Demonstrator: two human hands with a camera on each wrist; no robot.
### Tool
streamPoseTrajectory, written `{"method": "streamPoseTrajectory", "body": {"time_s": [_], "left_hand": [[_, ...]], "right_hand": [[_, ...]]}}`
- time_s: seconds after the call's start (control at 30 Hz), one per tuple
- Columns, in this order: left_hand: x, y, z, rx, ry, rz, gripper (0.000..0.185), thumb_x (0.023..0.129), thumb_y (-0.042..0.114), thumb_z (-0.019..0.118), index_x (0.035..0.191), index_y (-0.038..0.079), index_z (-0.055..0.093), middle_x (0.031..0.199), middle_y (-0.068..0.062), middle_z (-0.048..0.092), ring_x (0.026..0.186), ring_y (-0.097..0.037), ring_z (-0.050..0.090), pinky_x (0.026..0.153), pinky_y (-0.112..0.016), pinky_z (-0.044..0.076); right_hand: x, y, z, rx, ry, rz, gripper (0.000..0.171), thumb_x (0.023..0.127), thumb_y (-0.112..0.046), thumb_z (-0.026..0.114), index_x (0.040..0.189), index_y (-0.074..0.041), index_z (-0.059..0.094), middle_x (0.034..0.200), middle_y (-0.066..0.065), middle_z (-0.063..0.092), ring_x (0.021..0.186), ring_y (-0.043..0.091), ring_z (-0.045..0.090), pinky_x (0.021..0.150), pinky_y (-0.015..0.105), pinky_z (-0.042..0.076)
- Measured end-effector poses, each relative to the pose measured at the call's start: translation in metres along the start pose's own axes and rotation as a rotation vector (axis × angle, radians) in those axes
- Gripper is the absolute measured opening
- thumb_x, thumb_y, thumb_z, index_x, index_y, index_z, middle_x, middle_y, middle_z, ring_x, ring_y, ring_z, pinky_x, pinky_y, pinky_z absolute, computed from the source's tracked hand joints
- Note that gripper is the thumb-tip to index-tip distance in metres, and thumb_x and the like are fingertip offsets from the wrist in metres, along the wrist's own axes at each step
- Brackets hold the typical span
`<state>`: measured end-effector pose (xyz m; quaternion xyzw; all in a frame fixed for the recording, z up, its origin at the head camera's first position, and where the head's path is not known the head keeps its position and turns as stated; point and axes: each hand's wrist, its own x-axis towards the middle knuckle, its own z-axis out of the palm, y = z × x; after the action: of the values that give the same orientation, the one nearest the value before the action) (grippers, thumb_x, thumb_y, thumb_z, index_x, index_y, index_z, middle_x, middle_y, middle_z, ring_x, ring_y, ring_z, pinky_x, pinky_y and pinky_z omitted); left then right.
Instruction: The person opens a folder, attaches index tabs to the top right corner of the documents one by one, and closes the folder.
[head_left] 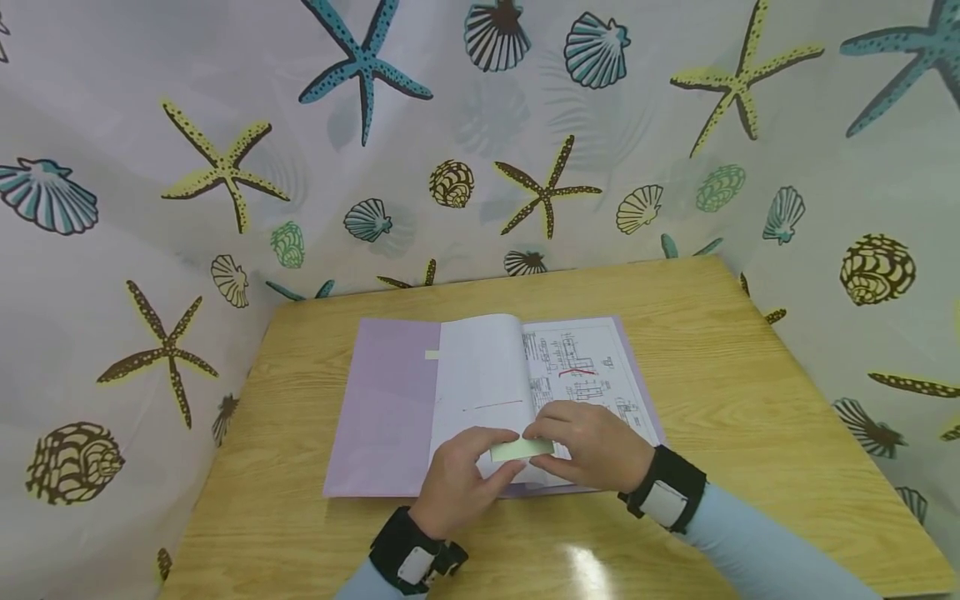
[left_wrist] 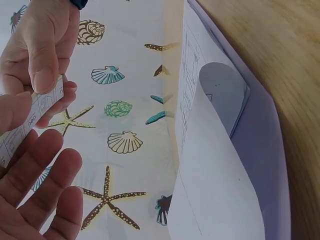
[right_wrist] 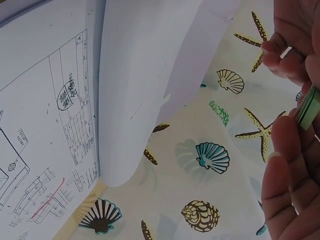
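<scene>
Both hands meet over the lower middle of an open purple folder [head_left: 390,417]. My left hand [head_left: 465,479] pinches the left end of a small pale green sticky-note pad [head_left: 510,450]. Its other end is between the thumb and fingers of my right hand [head_left: 592,446]. Printed markings show on one face of the pad [left_wrist: 32,117] in the left wrist view; layered edges show in the right wrist view. Beneath the hands, a white page [head_left: 480,367] curls up, and a sheet of technical drawings [head_left: 581,350] with a red mark lies to its right.
A pale tab [head_left: 432,355] sticks at the left edge of the white page. The folder lies on a wooden table [head_left: 750,433]. Behind and beside the table hangs a white cloth [head_left: 420,108] printed with shells and starfish.
</scene>
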<state>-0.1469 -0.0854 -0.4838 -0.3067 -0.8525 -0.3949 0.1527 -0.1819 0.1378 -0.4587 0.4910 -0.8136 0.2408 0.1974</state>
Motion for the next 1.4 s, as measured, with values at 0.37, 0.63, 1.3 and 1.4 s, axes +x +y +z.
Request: {"method": "streamPoseTrajectory", "body": {"time_s": [0.37, 0.63, 1.3, 1.4], "left_hand": [[0.0044, -0.0006, 0.0033, 0.010, 0.050, 0.019, 0.026, 0.087, 0.023, 0.073, 0.108, 0.008, 0.068, 0.101, -0.002, 0.070, 0.091, -0.010, 0.064, 0.072, -0.030, 0.055], [0.0059, 0.0017, -0.0005, 0.047, 0.030, -0.013, 0.026, 0.087, 0.024, 0.073, 0.109, 0.011, 0.068, 0.100, 0.002, 0.070, 0.091, -0.007, 0.063, 0.074, -0.023, 0.053], [0.0014, -0.0036, -0.0033, 0.073, 0.043, 0.020, 0.027, 0.086, 0.025, 0.074, 0.107, 0.010, 0.068, 0.098, 0.001, 0.070, 0.088, -0.008, 0.063, 0.072, -0.022, 0.052], [0.0010, -0.0051, -0.0045, 0.078, 0.043, 0.025, 0.027, 0.086, 0.025, 0.074, 0.107, 0.009, 0.068, 0.098, 0.000, 0.070, 0.088, -0.008, 0.063, 0.072, -0.022, 0.052]], "right_hand": [[-0.0030, 0.0041, -0.0011, 0.015, 0.017, 0.029, 0.027, 0.078, -0.024, 0.080, 0.102, -0.015, 0.068, 0.096, -0.007, 0.062, 0.082, 0.004, 0.059, 0.073, 0.017, 0.051], [-0.0016, 0.0017, -0.0044, 0.045, -0.001, 0.072, 0.026, 0.081, -0.025, 0.078, 0.103, -0.014, 0.069, 0.098, -0.007, 0.064, 0.085, 0.004, 0.061, 0.074, 0.019, 0.052], [0.0011, 0.0017, 0.0000, 0.087, 0.065, 0.056, 0.014, 0.090, -0.024, 0.069, 0.099, -0.014, 0.072, 0.091, -0.006, 0.065, 0.077, 0.004, 0.060, 0.068, 0.017, 0.051], [0.0029, 0.0012, 0.0012, 0.097, 0.104, 0.043, 0.014, 0.088, -0.024, 0.071, 0.098, -0.014, 0.073, 0.089, -0.005, 0.064, 0.074, 0.006, 0.058, 0.066, 0.017, 0.051]]}}
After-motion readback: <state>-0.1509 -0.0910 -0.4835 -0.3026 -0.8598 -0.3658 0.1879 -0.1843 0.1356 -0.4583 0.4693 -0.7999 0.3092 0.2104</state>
